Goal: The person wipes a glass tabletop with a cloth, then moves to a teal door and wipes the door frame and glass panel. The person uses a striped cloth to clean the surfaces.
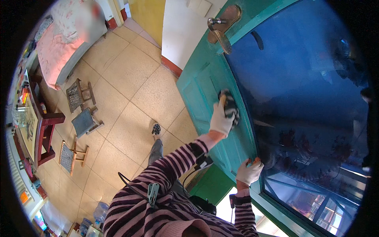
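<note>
A green door (192, 83) with a recessed panel and a large dark-blue glass pane (296, 89) fills the right side. My left hand (222, 118), in a white glove with bare-looking fingertips, holds a striped black-and-white cloth (232, 109) against the panel beside the pane's edge. Lower down, my right hand (250, 173), also gloved, has its fingers curled at the door's frame beside the pane; whether it grips the edge cannot be told. A worn metal door handle (222, 40) with its lock plate is near the top of the door.
Three folding stools, one of them blue-topped (84, 123), stand on the tiled floor (127, 97). A dark-red wooden table (44, 139) is at the left, a bed with pink bedding (50, 56) at the upper left. Water jugs (100, 210) stand at the bottom.
</note>
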Motion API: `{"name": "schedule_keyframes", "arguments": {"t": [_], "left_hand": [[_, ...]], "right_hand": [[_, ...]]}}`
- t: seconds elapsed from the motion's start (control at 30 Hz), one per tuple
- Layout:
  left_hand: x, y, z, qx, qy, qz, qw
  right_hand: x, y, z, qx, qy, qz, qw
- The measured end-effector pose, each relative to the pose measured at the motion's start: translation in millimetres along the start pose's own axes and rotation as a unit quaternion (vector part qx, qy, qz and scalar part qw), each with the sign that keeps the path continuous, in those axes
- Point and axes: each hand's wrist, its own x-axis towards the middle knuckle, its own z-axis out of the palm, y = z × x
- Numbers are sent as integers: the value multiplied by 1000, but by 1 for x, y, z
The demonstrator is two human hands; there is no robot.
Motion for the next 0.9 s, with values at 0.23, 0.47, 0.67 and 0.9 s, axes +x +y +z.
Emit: {"name": "schedule_keyframes", "arguments": {"t": [0.23,0.47,0.67,0.9], "left_hand": [[64,60,-16,-77,82,-120,986],[104,91,-17,-8,86,79,993],[16,-16,0,-60,65,-144,986],[53,-58,-28,132,86,-11,987]], "right_hand": [[1,-1,-1,-4,-34,15,999],[3,-8,-3,17,-3,4,1000],[3,-10,-6,28,-7,17,999],[2,-7,0,17,-8,30,999]]}}
